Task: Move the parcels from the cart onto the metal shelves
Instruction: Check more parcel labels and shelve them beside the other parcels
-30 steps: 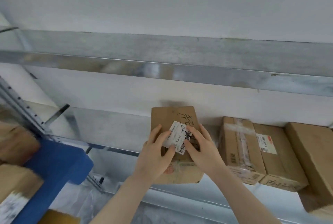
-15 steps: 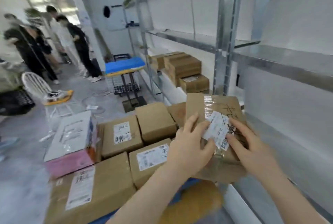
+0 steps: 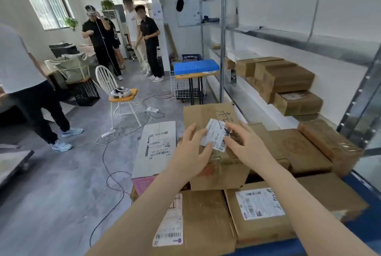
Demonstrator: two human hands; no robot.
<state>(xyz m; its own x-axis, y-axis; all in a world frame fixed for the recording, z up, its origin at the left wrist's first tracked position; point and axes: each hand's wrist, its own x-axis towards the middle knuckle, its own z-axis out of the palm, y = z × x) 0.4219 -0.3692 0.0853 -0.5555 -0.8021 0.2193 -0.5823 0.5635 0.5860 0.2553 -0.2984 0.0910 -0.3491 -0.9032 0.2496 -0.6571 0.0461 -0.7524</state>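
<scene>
Both hands lie on the box (image 3: 208, 115). L hand (image 3: 190, 152) is flat on its top face, fingers near straight & spread, thumb at the lower edge of the label (image 3: 213, 135). R hand (image 3: 248, 148) is likewise flat, forefinger across the label's right end. Neither wraps an edge; can't tell if a thumb nips the label. Box is tilted, low end just under the wrists, over the other parcels (image 3: 259, 208) on the cart (image 3: 367, 194). Can't tell whether it rests on them or hangs clear.

Step in hand, as I judge it: get this box up & across to the shelves (image 3: 305, 41), which run right of the R hand & on past the fingertips. To do it well:

- Move the palms off the top to opposite sides, or under the low edge — flat palms on top prob won't carry it.
- Label looks half loose, so don't haul by it.
- Lift clear of the parcels beneath before swinging right.
- Mind the upright (image 3: 223, 35) beyond the fingertips.
- Bare shelf seems to lie right of the R hand, nr the shelved boxes (image 3: 288, 78) — aim there.
</scene>
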